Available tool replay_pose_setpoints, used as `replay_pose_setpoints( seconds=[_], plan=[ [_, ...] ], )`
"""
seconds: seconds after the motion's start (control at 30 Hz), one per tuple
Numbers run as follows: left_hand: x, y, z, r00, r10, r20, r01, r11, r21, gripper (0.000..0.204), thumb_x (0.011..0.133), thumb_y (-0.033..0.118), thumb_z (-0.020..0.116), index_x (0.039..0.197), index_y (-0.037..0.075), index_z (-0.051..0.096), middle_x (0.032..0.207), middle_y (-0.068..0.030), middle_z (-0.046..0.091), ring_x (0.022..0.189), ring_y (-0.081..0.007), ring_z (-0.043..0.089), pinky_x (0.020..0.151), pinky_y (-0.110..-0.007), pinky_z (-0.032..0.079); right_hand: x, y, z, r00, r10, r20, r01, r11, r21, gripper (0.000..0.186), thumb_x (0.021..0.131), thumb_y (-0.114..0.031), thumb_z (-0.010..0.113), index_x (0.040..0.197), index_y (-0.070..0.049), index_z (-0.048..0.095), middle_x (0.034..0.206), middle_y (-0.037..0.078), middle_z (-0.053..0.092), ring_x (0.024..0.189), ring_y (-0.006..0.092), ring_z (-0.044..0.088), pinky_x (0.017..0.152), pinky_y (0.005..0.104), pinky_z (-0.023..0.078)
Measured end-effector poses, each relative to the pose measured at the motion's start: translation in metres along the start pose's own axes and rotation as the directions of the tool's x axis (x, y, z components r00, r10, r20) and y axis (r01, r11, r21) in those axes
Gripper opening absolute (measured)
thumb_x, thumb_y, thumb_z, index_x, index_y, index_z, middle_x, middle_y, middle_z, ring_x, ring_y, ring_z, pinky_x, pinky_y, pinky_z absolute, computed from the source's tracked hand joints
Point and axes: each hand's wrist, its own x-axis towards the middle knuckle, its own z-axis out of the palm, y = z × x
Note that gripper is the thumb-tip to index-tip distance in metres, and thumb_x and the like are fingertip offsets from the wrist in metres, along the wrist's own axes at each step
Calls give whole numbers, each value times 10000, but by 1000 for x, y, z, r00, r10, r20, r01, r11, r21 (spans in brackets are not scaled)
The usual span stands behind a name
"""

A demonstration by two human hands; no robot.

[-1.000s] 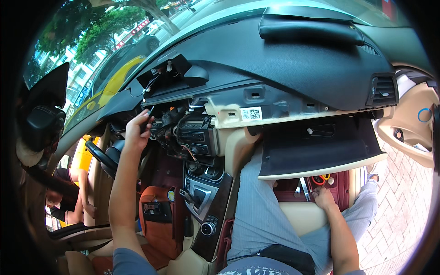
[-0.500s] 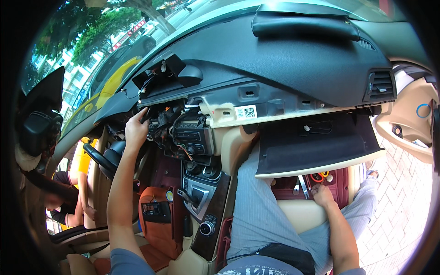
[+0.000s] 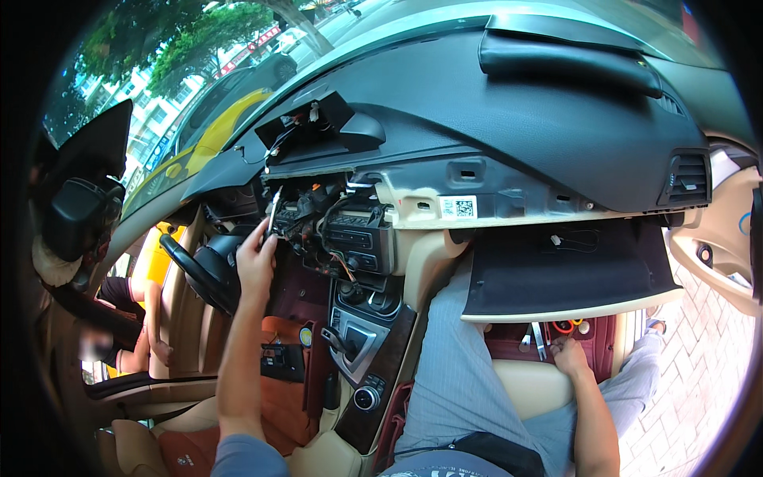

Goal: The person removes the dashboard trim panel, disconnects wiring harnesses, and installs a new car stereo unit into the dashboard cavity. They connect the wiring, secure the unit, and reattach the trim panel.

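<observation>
- And there goes the left hand (image 3: 256,258), lower against the dashboard (image 3: 445,111) than half a second ago, sitting left of centre in the frame
- A slim silver tool (image 3: 274,211) now shows plainly above the fingers, pinched narrow between them and pointing up, where a moment ago the hand hid most of it
- Its tip stands by the exposed wiring (image 3: 300,226), left of the control unit (image 3: 358,246); I'd judge that spot is where the work sits, though I can't tell from here whether metal meets anything
- The whole dashboard has slid rightward and a little down in view, so the head seems to have turned
- Lower right, the right hand (image 3: 571,354) stays put, fingers curled just below the orange-handled tool (image 3: 563,327) and beside a flat silver tool (image 3: 539,340); whether it grips anything, I cannot tell
- Above that hand hangs the lowered dark panel (image 3: 572,274), right of centre
</observation>
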Motion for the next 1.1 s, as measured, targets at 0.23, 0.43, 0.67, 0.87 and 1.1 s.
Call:
replay_pose_setpoints(
  seconds=[0.23, 0.43, 0.67, 0.87, 1.1],
  plan=[
    [-202, 21, 60, 819, 459, 344, -476, 879, -40, 401, 947, 58, 665, 1335, -40, 635, 957, -146, 689, 782, -200, 650, 710, -330, 531, 10, 13, 11, 984, -68, -167, 94, 983, 155, 213, 977, -122, 586, 1078, 32, 692, 946, 200, 740, 888, 331, 726, 819, 424, 563],
    [-283, 34, 203, 283, -189, 940, 467, 883, 37, 456, 1015, 126, 604, 1466, 72, 561, 880, -91, 673, 728, -135, 629, 676, -287, 532, 1, 15, 2, 991, 22, -135, 14, 965, 260, 259, 973, -143, 601, 1117, 49, 697, 1002, 188, 747, 945, 293, 723, 884, 385, 563],
    [-288, -6, 344, 639, -205, 741, 468, 869, -163, 618, 981, 143, 599, 1551, 18, 394, 958, -119, 677, 859, -210, 665, 762, -356, 558, -14, 8, -5, 989, 20, -146, -12, 998, 57, 281, 955, -202, 651, 1137, -1, 721, 1060, 233, 749, 1044, 381, 720, 941, 428, 548],
    [-317, -13, 334, 416, 209, 885, 127, 950, -284, 444, 944, 66, 622, 1386, 22, 617, 1315, -192, 677, 1210, -278, 662, 1019, -390, 523, 0, 33, 0, 985, -155, -74, 150, 987, -62, 248, 947, -208, 607, 1077, -59, 757, 1068, 225, 740, 1006, 399, 713, 899, 462, 555],
    [-319, 7, 247, 498, 130, 857, 351, 874, -336, 304, 972, 91, 632, 1251, -15, 690, 1088, -168, 746, 940, -222, 701, 838, -355, 546, 38, 76, 18, 961, -212, -178, 242, 955, 169, 199, 984, -135, 601, 1024, 39, 689, 924, 108, 708, 700, 143, 638, 572, 284, 481]
  ],
)
